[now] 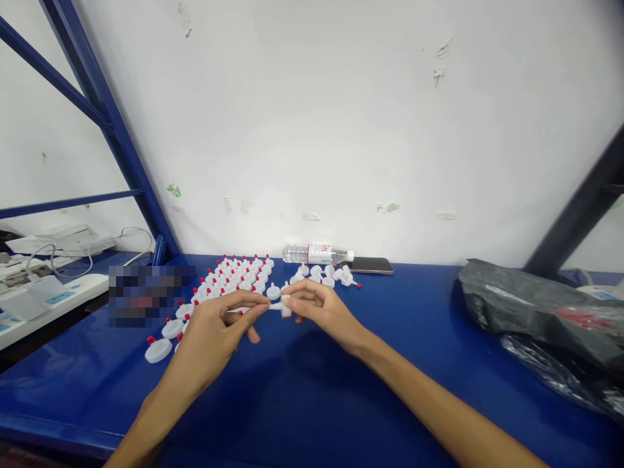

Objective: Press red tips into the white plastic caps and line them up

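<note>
Over the middle of the blue table, both hands meet at one white plastic nozzle cap [285, 309] lying on its side in the air. My right hand [324, 309] pinches its wide round base between thumb and fingers. Its narrow spout points left, and my left hand [219, 328] is closed in a pinch at the spout's end. Those fingertips hide whether a red tip is there. Just behind the hands stands a white nozzle cap [273, 291] with no red on its spout. Rows of white nozzle caps with red tips [227, 279] stand upright to the left, partly behind my left hand.
A loose pile of white caps [327, 276] lies behind my right hand, one with a red tip. Against the wall are a clear water bottle [316, 253] on its side and a phone [371, 265]. Right: a grey plastic bag [526, 305]. Left: a power strip [73, 292].
</note>
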Tool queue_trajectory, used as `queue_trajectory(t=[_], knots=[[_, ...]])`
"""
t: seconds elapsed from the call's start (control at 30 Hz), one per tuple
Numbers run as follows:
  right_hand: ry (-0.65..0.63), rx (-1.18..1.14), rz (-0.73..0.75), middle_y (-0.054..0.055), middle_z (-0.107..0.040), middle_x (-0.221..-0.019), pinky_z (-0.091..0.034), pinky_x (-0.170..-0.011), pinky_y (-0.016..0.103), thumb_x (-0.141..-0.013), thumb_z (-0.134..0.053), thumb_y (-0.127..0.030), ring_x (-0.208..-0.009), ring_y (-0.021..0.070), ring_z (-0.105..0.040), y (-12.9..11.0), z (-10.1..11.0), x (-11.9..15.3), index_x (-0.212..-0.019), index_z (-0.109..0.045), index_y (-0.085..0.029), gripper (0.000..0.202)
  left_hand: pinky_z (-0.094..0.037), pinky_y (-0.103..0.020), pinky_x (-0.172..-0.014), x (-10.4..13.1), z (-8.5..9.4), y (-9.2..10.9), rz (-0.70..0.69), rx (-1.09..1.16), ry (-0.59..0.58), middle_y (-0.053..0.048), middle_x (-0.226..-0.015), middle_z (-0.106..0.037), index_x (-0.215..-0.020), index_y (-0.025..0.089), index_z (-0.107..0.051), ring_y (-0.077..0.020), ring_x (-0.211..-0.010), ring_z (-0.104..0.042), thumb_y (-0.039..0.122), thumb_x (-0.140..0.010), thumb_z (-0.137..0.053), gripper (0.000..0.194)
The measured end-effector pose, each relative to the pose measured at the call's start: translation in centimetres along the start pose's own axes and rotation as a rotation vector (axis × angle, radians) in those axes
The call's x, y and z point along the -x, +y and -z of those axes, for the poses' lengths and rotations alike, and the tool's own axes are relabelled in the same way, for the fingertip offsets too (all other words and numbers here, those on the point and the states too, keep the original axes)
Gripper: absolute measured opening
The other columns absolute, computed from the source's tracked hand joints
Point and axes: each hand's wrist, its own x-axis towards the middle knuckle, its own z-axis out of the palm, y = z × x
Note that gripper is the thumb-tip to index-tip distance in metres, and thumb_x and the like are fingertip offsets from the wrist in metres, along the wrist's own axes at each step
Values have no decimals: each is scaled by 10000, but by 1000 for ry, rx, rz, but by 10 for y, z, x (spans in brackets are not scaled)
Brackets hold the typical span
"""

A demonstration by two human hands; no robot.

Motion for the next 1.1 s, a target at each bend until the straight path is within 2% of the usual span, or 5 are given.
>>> queue_trajectory(t=[0.3, 0.6, 0.83, 0.97, 1.1], knots=[[-111, -207, -57, 52, -723, -1015, -491, -767, 267, -877, -727, -434, -934, 168, -683, -1, 1, 4, -1109, -654, -202, 337, -390, -186, -408, 8, -1, 8, -26, 199, 97, -6, -585, -710, -972, 185, -778, -104, -436, -555, 498, -806, -731, 357], [-181, -190, -68, 56, -733, -1030, -482, -737, 254, -882, -715, -488, -890, 160, -697, 1, -8, 5, -1054, -632, -205, 342, -250, -198, -373, 10, 3, 15, -11, 170, 131, 5, -529, -682, -962, 187, -803, -67, -363, -400, 474, -747, -768, 360], [-32, -112, -146, 86, -731, -1197, -511, -782, 268, -963, -555, -561, -905, 170, -743, 1, -4, 1, -1167, -644, -231, 398, -379, -234, -455, 13, 53, 4, 14, -137, 257, -16, -656, -733, -908, 245, -826, -150, -530, -574, 585, -676, -745, 419], [41, -91, -154, 74, -750, -1146, -497, -720, 241, -949, -579, -543, -806, 146, -745, 4, 1, -1, -1100, -642, -229, 353, -423, -277, -522, 8, 75, -14, 63, -376, 62, -15, -643, -729, -875, 268, -827, -177, -530, -595, 636, -709, -668, 434], [52, -66, -185, 73, -752, -1103, -484, -671, 228, -925, -608, -540, -732, 131, -733, 5, -1, -2, -1069, -650, -214, 359, -428, -285, -612, 1, 69, -35, 21, -561, -228, -3, -729, -757, -806, 282, -802, -184, -590, -641, 454, -784, -629, 245]])
